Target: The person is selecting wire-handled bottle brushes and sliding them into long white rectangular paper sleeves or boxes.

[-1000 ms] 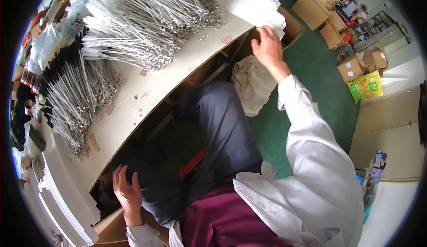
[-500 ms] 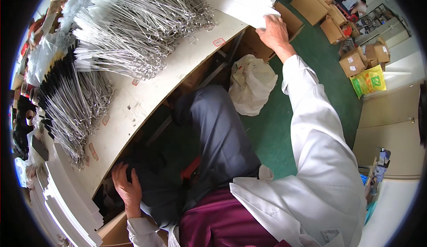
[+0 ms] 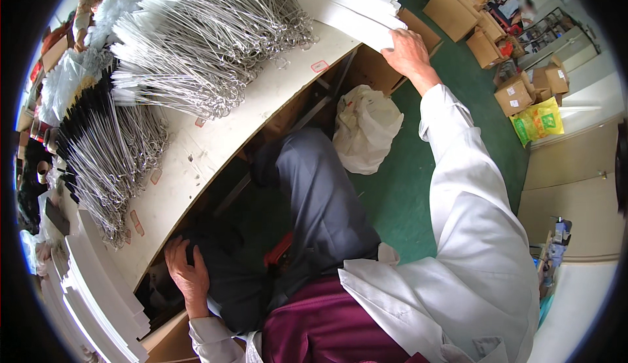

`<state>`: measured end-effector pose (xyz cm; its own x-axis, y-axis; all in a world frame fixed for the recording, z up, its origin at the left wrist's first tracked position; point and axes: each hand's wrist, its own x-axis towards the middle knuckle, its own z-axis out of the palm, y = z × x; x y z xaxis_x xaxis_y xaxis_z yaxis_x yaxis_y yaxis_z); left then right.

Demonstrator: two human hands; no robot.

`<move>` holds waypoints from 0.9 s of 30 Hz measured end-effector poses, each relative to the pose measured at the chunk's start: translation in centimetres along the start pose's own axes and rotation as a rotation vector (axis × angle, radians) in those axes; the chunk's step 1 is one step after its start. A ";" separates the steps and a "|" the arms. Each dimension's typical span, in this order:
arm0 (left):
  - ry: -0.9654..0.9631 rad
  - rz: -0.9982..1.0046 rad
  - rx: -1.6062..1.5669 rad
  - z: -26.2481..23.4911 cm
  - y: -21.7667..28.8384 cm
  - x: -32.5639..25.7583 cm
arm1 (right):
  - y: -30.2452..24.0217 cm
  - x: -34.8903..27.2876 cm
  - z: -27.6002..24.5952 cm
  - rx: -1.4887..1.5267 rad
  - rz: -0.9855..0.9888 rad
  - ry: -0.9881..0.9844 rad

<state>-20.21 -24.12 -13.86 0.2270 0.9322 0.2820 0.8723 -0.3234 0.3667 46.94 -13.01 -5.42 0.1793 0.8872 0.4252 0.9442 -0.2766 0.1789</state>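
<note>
Our right hand (image 3: 411, 54) is now at the near end of the white stack (image 3: 347, 4), at the far right of the worktop (image 3: 219, 134); a second ago its fingers pointed up just beneath that end, more stretched out. Half a second ago it was already there, so only a slight shift shows since. The fingers now bend at the stack's edge, but we cannot tell whether they pinch any of it. We judge that the reach is over and contact with the stack has begun, with nothing visibly lifted off.

Our hands are well apart. The left hand (image 3: 188, 271), which was raised a little a second ago, now seems to rest, fingers loosely spread and holding nothing we can see, on the dark trouser leg (image 3: 232, 284). The clear-tipped wire brushes (image 3: 219, 39) and black-tipped wire brushes (image 3: 111, 157) lie untouched in their heaps.
</note>
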 end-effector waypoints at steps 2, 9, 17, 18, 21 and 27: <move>0.003 -0.001 -0.003 0.1 0.0 0.0 | 0.3 -0.8 -0.5 0.034 0.018 -0.062; 0.008 -0.011 -0.042 0.4 -0.1 0.1 | 0.0 -6.4 -3.3 0.167 0.197 -0.166; 0.021 -0.013 -0.027 0.1 -0.5 -0.4 | -3.1 -15.2 -1.9 0.668 0.506 0.034; 0.033 -0.002 -0.021 0.0 -0.5 -0.4 | -3.7 -16.6 -0.7 0.820 0.555 0.079; 0.048 0.014 0.001 -0.3 -0.7 -0.7 | -8.5 -18.4 -1.9 1.475 0.995 0.157; 0.101 0.307 -0.137 -4.6 6.2 1.5 | -18.0 -17.4 -8.4 1.418 0.294 0.109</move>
<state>-16.43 -25.52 -7.08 0.4202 0.7694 0.4811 0.7023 -0.6115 0.3645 24.50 -26.57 -8.62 0.4501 0.8143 0.3666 0.3637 0.2077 -0.9081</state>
